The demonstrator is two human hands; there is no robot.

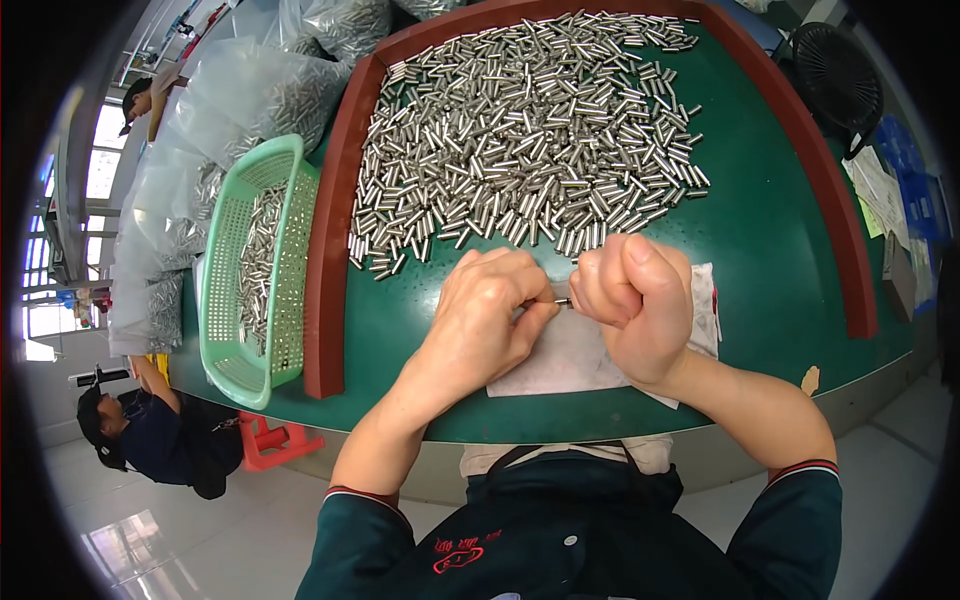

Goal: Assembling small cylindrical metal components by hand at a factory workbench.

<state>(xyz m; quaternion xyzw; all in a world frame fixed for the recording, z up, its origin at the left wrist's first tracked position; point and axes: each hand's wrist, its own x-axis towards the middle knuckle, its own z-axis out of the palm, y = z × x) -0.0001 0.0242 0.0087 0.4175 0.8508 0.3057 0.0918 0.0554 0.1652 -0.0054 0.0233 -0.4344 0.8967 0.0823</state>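
Note:
Both my hands meet over a whitish cloth near the table's front edge. My left hand is closed in a pinch, thumb against the fingers. A short metal pin shows at its fingertips, reaching toward the other hand. Curled into a fist with the thumb on top, my right hand sits close beside that pin; whatever its fingers enclose is hidden. Just beyond the hands lies a wide heap of small shiny metal pins on the green tabletop.
A dark red raised border frames the heap. Left of it stands a green plastic basket holding more pins, with clear bags of pins behind. A black fan is at far right. Two other people are at the left.

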